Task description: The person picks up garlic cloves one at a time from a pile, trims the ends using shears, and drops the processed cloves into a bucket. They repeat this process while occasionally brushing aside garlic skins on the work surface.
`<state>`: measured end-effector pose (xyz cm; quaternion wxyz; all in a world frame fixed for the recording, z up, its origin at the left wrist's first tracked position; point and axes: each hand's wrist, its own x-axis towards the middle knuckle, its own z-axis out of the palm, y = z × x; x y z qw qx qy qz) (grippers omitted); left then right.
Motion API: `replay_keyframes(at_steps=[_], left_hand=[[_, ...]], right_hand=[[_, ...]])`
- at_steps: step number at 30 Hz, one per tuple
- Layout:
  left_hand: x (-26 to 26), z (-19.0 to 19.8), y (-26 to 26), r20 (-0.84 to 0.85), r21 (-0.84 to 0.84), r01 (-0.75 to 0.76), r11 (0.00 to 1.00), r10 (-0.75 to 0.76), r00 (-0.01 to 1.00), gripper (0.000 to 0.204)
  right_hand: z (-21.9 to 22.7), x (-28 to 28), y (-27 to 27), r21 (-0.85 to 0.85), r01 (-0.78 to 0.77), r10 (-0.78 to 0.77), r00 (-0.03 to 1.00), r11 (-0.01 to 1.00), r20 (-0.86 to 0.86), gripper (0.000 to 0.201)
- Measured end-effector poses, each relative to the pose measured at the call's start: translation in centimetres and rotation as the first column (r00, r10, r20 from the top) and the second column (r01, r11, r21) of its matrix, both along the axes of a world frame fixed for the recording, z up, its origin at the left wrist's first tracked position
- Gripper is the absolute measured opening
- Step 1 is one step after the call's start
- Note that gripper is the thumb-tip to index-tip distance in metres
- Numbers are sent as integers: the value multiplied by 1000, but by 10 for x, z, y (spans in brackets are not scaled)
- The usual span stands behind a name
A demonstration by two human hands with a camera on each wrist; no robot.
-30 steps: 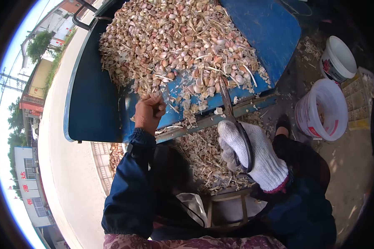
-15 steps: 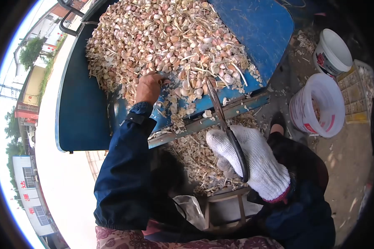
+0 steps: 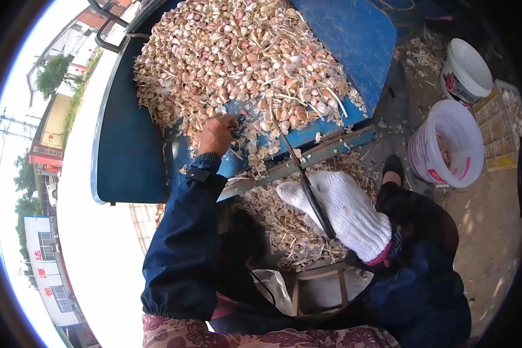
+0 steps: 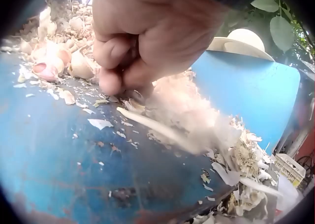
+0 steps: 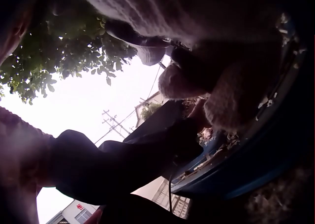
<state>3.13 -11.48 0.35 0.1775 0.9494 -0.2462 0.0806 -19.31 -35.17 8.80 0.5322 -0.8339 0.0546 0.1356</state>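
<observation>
With the white knit-gloved right hand (image 3: 347, 210) wrapped round long dark metal shears (image 3: 302, 175), I'd aim the tip clear of the bare left hand (image 3: 216, 134), fingers curled (can't tell if pinching anything) by the pinkish-white garlic cloves (image 3: 232, 64) heaped on that blue metal tray (image 3: 124, 165).

A pale road (image 3: 90, 191) (washed out by daylight) beside trees (image 3: 52, 76), a white building (image 3: 49, 271)

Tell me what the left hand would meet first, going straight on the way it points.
Probably the nearest garlic cloves: in the head view they lie just ahead of the left hand. Its height above the blue tray is hard to judge.
</observation>
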Motion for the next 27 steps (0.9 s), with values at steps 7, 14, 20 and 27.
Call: replay_keyframes(at_steps=[7, 14, 20, 27], left_hand=[[3, 0, -1, 42, 175, 121, 977, -130, 991, 24], [-52, 57, -5, -625, -435, -306, 847, -39, 779, 16], [-119, 80, -24, -761, -635, -545, 547, -320, 564, 24], [-137, 88, -39, -707, -674, -449, 587, -336, 622, 25]], right_hand=[[6, 3, -4, -63, 2, 7, 991, 998, 134, 53], [-15, -3, 2, -259, 50, 62, 912, 965, 406, 54], [6, -9, 6, -478, 24, 185, 904, 878, 385, 60], [5, -7, 8, -563, 5, 235, 905, 827, 353, 57]])
